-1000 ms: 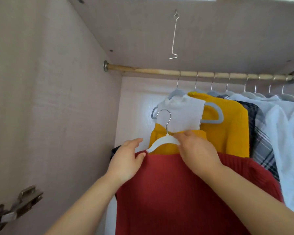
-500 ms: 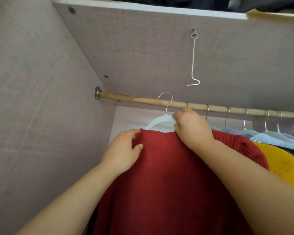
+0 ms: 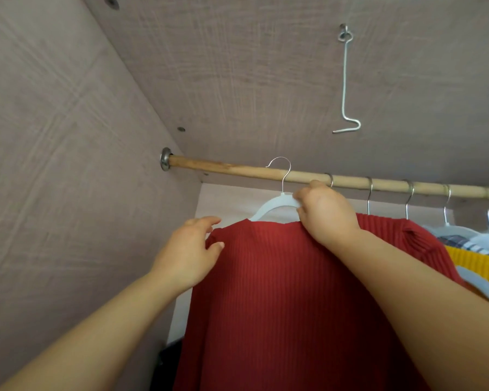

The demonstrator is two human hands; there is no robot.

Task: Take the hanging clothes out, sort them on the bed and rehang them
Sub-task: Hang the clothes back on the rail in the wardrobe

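- Head view: red ribbed sweater (image 3: 280,292) hung on a white hanger (image 3: 271,207), held up at the left end of the wardrobe, just under the wooden rod (image 3: 226,167).
- Right hand (image 3: 328,213) clenched on the hanger's neck, just right of its wire hook (image 3: 284,176). It was the nearer hand to the rod and the one steering.
- Left hand (image 3: 187,249) lay at the sweater's left shoulder, thumb on the fabric and fingers loosened. Could not tell whether it pinched or only touched.
- Key relation: the hook's curve overlapped the rod on the bare stretch left of the other hangers' hooks (image 3: 369,193). Could not tell whether it was seated.
- The hanger's long axis ran left to right, roughly along the rod. Judged that it needs a turn across the rod to hang true.
- Yellow sweater (image 3: 474,263) and plaid garment (image 3: 458,241) hung to the right.
- Against a second earlier: the hanger had risen from low in front of the yellow sweater to rod height.
- Against half a second earlier: the hook sat at much the same spot, and the left fingers looked slacker.
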